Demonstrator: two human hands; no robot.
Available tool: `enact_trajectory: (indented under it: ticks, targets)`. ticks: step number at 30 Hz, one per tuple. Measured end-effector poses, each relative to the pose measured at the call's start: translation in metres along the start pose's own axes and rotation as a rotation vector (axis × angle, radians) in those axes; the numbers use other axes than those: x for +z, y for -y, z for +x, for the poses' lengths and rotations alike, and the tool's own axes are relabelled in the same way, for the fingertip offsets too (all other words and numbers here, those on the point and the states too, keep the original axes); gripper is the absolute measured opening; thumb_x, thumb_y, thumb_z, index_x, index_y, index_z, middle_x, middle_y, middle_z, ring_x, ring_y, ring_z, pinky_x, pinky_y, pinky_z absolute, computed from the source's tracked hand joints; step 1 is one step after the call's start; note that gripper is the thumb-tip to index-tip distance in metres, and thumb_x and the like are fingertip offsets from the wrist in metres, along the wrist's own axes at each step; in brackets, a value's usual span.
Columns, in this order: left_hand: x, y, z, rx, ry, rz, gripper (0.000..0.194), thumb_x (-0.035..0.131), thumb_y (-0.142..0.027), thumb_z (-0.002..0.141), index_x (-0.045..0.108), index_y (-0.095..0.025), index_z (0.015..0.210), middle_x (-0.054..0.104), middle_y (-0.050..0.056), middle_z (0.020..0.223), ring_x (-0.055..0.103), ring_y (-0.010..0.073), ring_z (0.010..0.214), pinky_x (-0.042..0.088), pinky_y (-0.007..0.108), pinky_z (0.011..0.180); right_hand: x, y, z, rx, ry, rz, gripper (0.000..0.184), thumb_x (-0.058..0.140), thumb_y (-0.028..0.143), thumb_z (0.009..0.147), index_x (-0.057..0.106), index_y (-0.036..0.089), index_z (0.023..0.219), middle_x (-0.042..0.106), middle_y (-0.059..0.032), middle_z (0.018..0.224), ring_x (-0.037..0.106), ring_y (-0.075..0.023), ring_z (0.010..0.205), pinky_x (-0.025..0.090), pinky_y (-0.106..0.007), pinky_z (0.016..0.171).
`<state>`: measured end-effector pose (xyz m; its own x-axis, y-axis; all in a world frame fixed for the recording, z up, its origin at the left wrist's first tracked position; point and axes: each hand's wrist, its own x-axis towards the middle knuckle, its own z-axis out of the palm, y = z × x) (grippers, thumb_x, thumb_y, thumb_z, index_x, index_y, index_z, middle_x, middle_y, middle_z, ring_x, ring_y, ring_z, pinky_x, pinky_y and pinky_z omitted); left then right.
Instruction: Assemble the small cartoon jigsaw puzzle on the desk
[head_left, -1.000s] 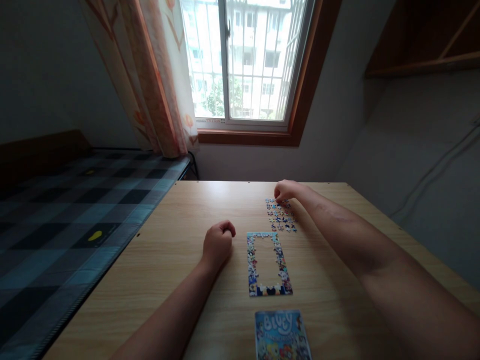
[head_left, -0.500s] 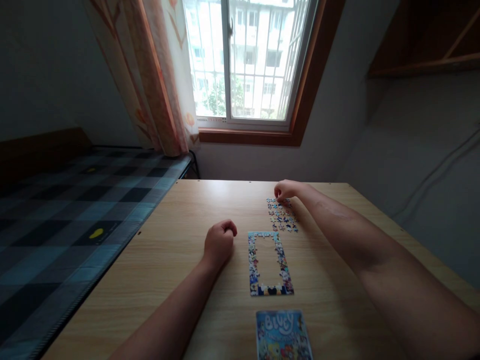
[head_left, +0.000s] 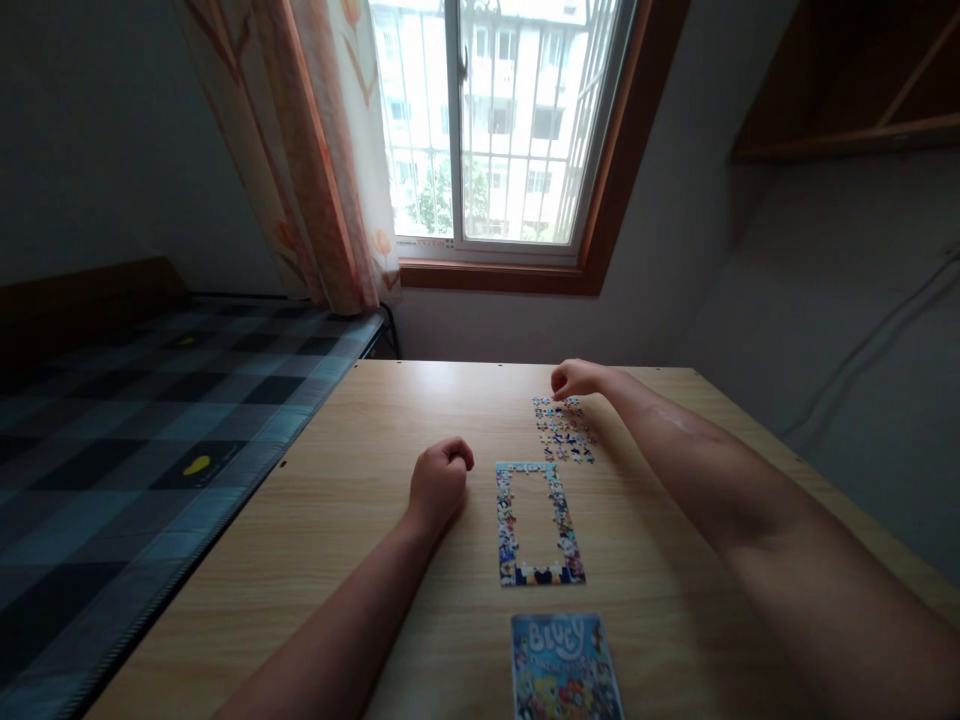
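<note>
My left hand (head_left: 441, 480) rests on the table in a loose fist, left of the puzzle frame, with nothing visible in it. At the table's far side, my right hand (head_left: 574, 379) hangs over the back edge of the loose jigsaw pieces (head_left: 564, 430), its fingers pinched together. Whether a piece sits between those fingertips is too small to tell. The loose pieces lie spread out in rough rows. Nearer to me is the joined jigsaw border (head_left: 505, 530), a rectangle with bare wood showing inside it.
A blue puzzle box (head_left: 566, 665) marked "Bluey" lies at the near edge of view. The wooden table (head_left: 337, 560) reaches toward a barred window (head_left: 517, 130). A bed with a checked cover (head_left: 187, 400) stands at left, below a curtain (head_left: 315, 160). A shelf (head_left: 847, 140) hangs at upper right.
The view has shifted very slightly. My right hand stays over the far edge of the loose pieces, barely moved. My left hand keeps its place.
</note>
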<state>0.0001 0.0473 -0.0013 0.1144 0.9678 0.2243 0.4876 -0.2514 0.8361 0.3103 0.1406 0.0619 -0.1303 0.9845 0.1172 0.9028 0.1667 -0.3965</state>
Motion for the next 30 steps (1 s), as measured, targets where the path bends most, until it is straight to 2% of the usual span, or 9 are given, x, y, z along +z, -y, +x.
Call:
enact_trajectory:
  ticks: [3, 6, 9, 12, 15, 18, 24, 27, 30]
  targets:
    - [0.0, 0.001, 0.001, 0.008, -0.001, -0.012, 0.018, 0.042, -0.017, 0.061, 0.058, -0.021, 0.056, 0.057, -0.001, 0.054, 0.052, 0.017, 0.059, 0.036, 0.029, 0.059, -0.02, -0.006, 0.007, 0.011, 0.196, 0.031, 0.019, 0.078, 0.035, 0.072, 0.073, 0.017, 0.071, 0.073, -0.0022, 0.074, 0.06, -0.0129, 0.069, 0.044, -0.024, 0.067]
    - [0.0, 0.001, 0.002, 0.018, -0.005, -0.018, 0.018, 0.041, -0.018, 0.061, 0.058, -0.021, 0.056, 0.056, -0.001, 0.054, 0.052, 0.0167, 0.059, 0.036, 0.029, 0.059, -0.036, -0.011, -0.003, -0.027, 0.113, 0.104, 0.018, 0.082, 0.033, 0.068, 0.073, 0.018, 0.072, 0.071, -0.0026, 0.073, 0.059, -0.0141, 0.066, 0.043, -0.027, 0.062]
    - [-0.001, 0.0, 0.002, 0.015, -0.009, -0.02, 0.018, 0.041, -0.018, 0.061, 0.058, -0.021, 0.056, 0.055, -0.002, 0.054, 0.051, 0.0167, 0.058, 0.036, 0.029, 0.059, -0.041, -0.007, -0.036, -0.079, -0.038, 0.323, 0.025, 0.081, 0.041, 0.07, 0.072, 0.018, 0.074, 0.068, -0.0028, 0.071, 0.057, -0.0139, 0.064, 0.043, -0.028, 0.061]
    - [-0.002, -0.001, 0.002, 0.023, -0.011, -0.015, 0.018, 0.041, -0.017, 0.061, 0.058, -0.021, 0.056, 0.056, -0.002, 0.053, 0.052, 0.0166, 0.058, 0.036, 0.029, 0.059, -0.028, 0.006, -0.085, -0.064, -0.146, 0.646, 0.031, 0.084, 0.044, 0.068, 0.071, 0.018, 0.079, 0.071, -0.0045, 0.077, 0.059, -0.0138, 0.066, 0.046, -0.028, 0.061]
    - [-0.002, -0.003, 0.001, 0.046, -0.021, -0.004, 0.019, 0.041, -0.015, 0.062, 0.058, -0.021, 0.055, 0.057, -0.002, 0.054, 0.053, 0.0164, 0.058, 0.037, 0.028, 0.059, -0.003, 0.025, -0.133, 0.107, -0.249, 1.008, 0.043, 0.087, 0.043, 0.065, 0.072, 0.019, 0.098, 0.07, -0.0018, 0.075, 0.052, -0.0101, 0.055, 0.042, -0.025, 0.051]
    - [-0.001, -0.006, -0.004, 0.124, -0.05, 0.033, 0.02, 0.042, -0.013, 0.065, 0.058, -0.021, 0.056, 0.058, -0.002, 0.055, 0.054, 0.0161, 0.059, 0.038, 0.028, 0.06, 0.024, 0.044, -0.165, 0.286, -0.239, 1.23, 0.045, 0.088, 0.043, 0.063, 0.073, 0.018, 0.097, 0.07, -0.0025, 0.074, 0.05, -0.0085, 0.053, 0.038, -0.022, 0.045]
    - [0.006, -0.024, -0.026, 0.506, -0.053, 0.104, 0.024, 0.045, -0.007, 0.075, 0.062, -0.02, 0.063, 0.064, 0.001, 0.067, 0.059, 0.0162, 0.068, 0.044, 0.029, 0.066, 0.056, 0.067, -0.186, 0.393, -0.197, 1.361, 0.042, 0.087, 0.043, 0.063, 0.069, 0.017, 0.091, 0.074, -0.0066, 0.083, 0.064, -0.0128, 0.06, 0.031, -0.016, 0.038]
    - [0.013, -0.035, -0.038, 0.653, -0.023, 0.103, 0.024, 0.049, -0.008, 0.083, 0.07, -0.02, 0.079, 0.069, 0.003, 0.08, 0.063, 0.017, 0.079, 0.05, 0.03, 0.072, 0.063, 0.073, -0.19, 0.396, -0.16, 1.376, 0.043, 0.087, 0.045, 0.064, 0.065, 0.018, 0.089, 0.074, -0.0069, 0.084, 0.07, -0.017, 0.065, 0.029, -0.016, 0.036]
    - [0.019, -0.041, -0.046, 0.715, 0.01, 0.107, 0.019, 0.057, -0.015, 0.089, 0.073, -0.021, 0.099, 0.07, 0.005, 0.094, 0.065, 0.0173, 0.085, 0.054, 0.031, 0.075, 0.066, 0.079, -0.193, 0.37, -0.115, 1.399, 0.044, 0.086, 0.047, 0.065, 0.062, 0.018, 0.089, 0.075, -0.0066, 0.083, 0.073, -0.0198, 0.069, 0.033, -0.016, 0.036]
